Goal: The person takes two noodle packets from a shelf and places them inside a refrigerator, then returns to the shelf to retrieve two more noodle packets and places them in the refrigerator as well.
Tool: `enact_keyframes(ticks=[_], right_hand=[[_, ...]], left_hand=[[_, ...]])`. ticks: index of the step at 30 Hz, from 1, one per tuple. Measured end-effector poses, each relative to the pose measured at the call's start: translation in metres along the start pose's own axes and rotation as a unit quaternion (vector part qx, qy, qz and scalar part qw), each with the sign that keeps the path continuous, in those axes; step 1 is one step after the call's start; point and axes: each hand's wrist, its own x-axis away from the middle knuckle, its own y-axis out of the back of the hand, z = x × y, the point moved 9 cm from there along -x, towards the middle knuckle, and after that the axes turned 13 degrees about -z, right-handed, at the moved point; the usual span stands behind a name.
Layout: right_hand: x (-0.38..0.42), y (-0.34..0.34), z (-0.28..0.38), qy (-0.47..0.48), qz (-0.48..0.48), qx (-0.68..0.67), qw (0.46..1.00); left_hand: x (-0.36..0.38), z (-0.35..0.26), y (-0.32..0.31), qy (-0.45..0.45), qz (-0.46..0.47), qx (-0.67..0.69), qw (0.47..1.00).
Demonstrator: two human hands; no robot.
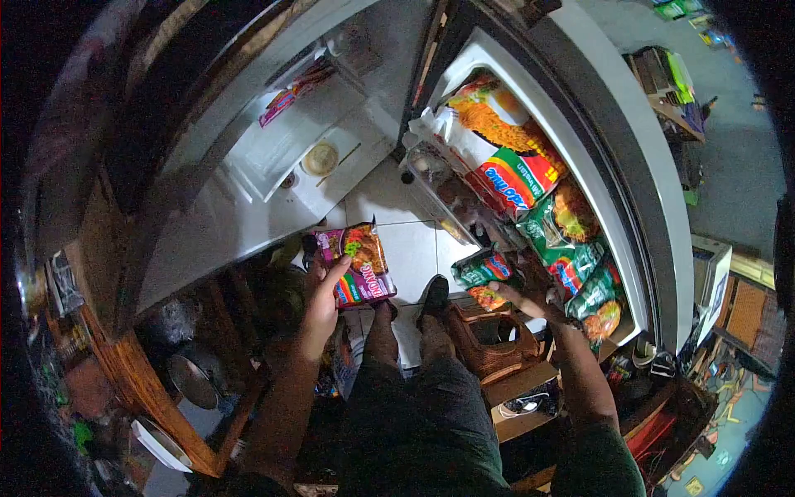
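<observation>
In my left hand point(328, 291) is a purple instant noodle packet point(358, 258), thumb on its front and fingers behind it. My right hand point(526, 300) grips a green instant noodle packet point(483, 272) by its lower end, beside the open cabinet door. Several more packets stand in that door: a large red, white and green noodle packet point(515, 178) at the top, a green noodle packet point(563, 224) below it and another green noodle packet point(598, 300) near my right wrist.
The white cabinet interior point(273, 199) to the left holds a round pale container point(320, 158) and a pink-red packet point(290, 98). A clear door bin point(439, 186) juts inward. Below are the tiled floor point(414, 248), my feet and a brown plastic stool point(489, 344). A wooden-edged shelf point(141, 389) stands at left.
</observation>
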Motion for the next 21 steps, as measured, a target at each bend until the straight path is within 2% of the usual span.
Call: enact_keyframes(ticks=[2, 5, 7, 11, 12, 15, 17, 19, 21], right_hand=[[0.002, -0.001, -0.001, 0.007, -0.021, -0.022, 1.000], [0.012, -0.021, -0.017, -0.032, -0.116, -0.211, 0.970], [0.002, -0.040, 0.000, -0.056, -0.103, -0.337, 0.934], [-0.046, -0.094, 0.013, -0.055, -0.105, -0.444, 0.888], [-0.061, -0.103, 0.023, -0.054, -0.089, -0.465, 0.879], [-0.107, -0.133, 0.021, -0.039, -0.113, -0.442, 0.889], [-0.138, -0.143, 0.024, -0.029, -0.103, -0.401, 0.910], [-0.161, -0.145, 0.030, 0.000, -0.108, -0.374, 0.921], [-0.180, -0.147, 0.032, 0.021, -0.116, -0.341, 0.933]], left_hand=[[-0.005, -0.003, 0.003, 0.035, -0.002, 0.034, 0.999], [-0.005, -0.016, 0.004, 0.024, -0.011, 0.040, 0.999], [-0.017, -0.008, 0.015, 0.047, -0.018, 0.066, 0.997], [-0.045, 0.001, 0.021, 0.108, -0.018, 0.119, 0.987], [-0.063, 0.009, 0.030, 0.089, -0.022, 0.116, 0.989], [-0.095, 0.006, 0.032, 0.056, -0.047, 0.116, 0.990], [-0.141, 0.032, 0.060, 0.055, -0.058, 0.128, 0.989], [-0.174, 0.022, 0.076, -0.096, -0.023, 0.116, 0.988], [-0.202, 0.018, 0.080, -0.097, -0.040, 0.121, 0.987]])
